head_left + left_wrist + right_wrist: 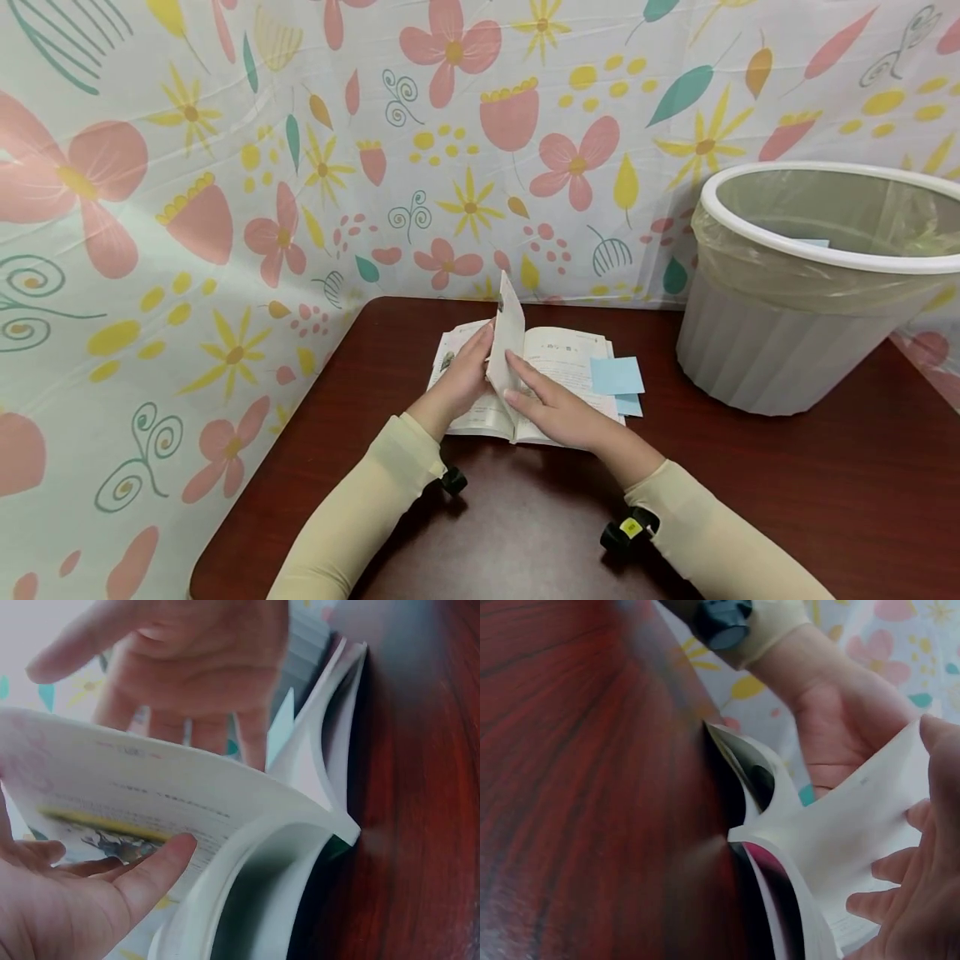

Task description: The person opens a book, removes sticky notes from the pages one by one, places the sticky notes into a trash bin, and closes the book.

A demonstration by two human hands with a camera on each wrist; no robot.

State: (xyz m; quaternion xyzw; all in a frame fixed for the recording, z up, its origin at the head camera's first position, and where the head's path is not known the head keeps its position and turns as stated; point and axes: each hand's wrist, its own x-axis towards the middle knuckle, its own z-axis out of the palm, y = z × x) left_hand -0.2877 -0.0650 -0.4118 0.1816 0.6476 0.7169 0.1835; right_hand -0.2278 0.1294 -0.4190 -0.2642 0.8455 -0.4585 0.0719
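Note:
An open book [566,371] lies on the table, and a leaf or thin group of leaves [508,327] stands upright from its middle. My left hand [462,379] touches the raised leaf from the left. From the right, my right hand [562,410] lies against it with thumb and fingers extended. Print and a colour picture show on the raised leaf [180,780] in the left wrist view, beside the left thumb. The right wrist view shows the leaf's paler side [862,817] between both hands. Light blue sticky notes [618,376] stick out from the book's right edge.
A grey, ribbed waste bin [772,342] with a white rim and clear liner stands at the right. Inside it, a bit of light blue [813,242] shows. A flowered cloth [480,167] hangs behind and left of the dark red-brown table [495,517].

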